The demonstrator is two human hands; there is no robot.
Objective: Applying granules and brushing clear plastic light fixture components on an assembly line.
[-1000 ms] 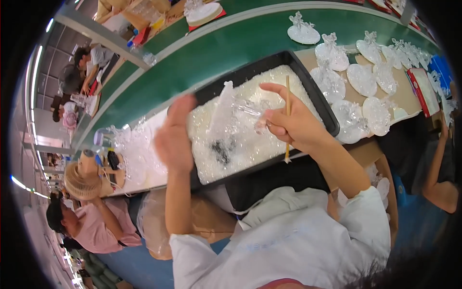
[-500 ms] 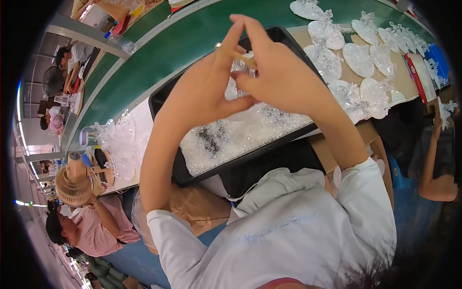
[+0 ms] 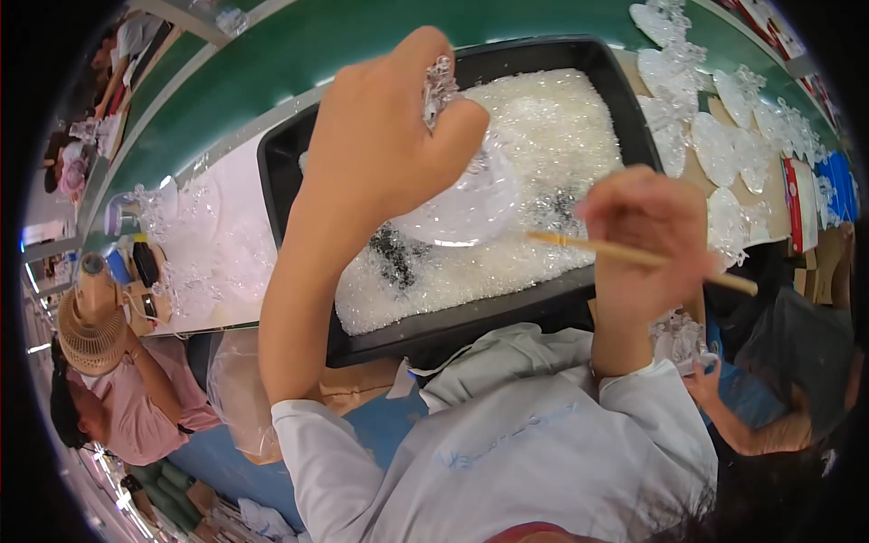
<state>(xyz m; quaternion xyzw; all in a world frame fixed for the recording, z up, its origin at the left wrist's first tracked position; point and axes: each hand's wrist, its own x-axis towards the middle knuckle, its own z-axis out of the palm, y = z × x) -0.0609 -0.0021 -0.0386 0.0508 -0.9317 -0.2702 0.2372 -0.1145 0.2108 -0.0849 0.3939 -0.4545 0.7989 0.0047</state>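
Note:
My left hand (image 3: 385, 136) is closed around the clear, sparkling upper part (image 3: 440, 89) of a transparent ornament. Its round clear disc (image 3: 475, 208) hangs below, over the black tray (image 3: 272, 190). White and clear granules (image 3: 552, 109) fill most of that tray, with darker patches where its bottom shows through. To the right, my right hand (image 3: 656, 244), blurred by motion, grips a slim wooden stick (image 3: 625, 252). The stick's narrow end points left toward the disc without touching it; whether that end has bristles I cannot tell.
Several clear ornaments with round bases (image 3: 715, 149) lie on brown board at the right, beside a red-edged box (image 3: 801, 204). More clear pieces (image 3: 199, 244) rest on the white surface at left, near a beige fan (image 3: 93, 317). Co-workers sit on both sides.
My hands, joined above the tray before, have come apart. The right one has moved right and down with the stick. The left has turned, and the ornament's disc now shows over the granules.

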